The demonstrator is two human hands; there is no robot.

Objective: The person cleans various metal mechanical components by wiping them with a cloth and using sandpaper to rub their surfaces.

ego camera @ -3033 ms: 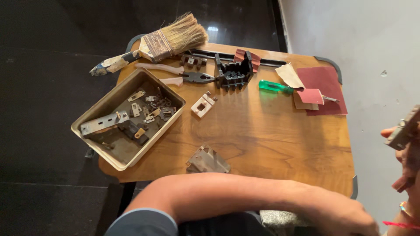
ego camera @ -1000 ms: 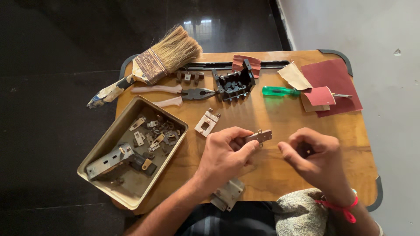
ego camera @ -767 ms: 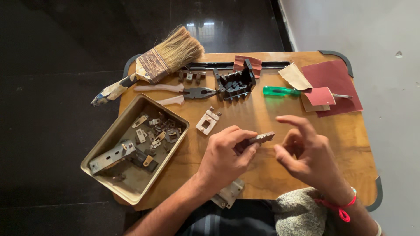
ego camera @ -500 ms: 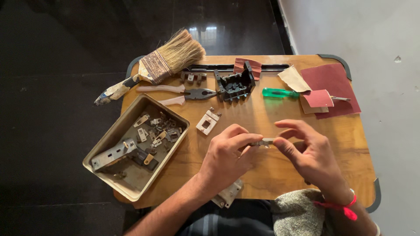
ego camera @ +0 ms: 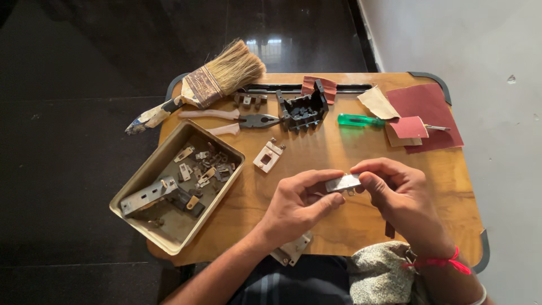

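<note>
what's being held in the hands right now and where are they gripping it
A small flat metal piece, held above the wooden table. The left hand pinches its left end and the right hand its right end, between thumb and fingers.

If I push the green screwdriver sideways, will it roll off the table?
The screwdriver would probably roll a little: its handle looks round and it lies flat on the smooth table. It likely stops soon, since its tip sits under the sandpaper. It looks stiff and light.
</note>
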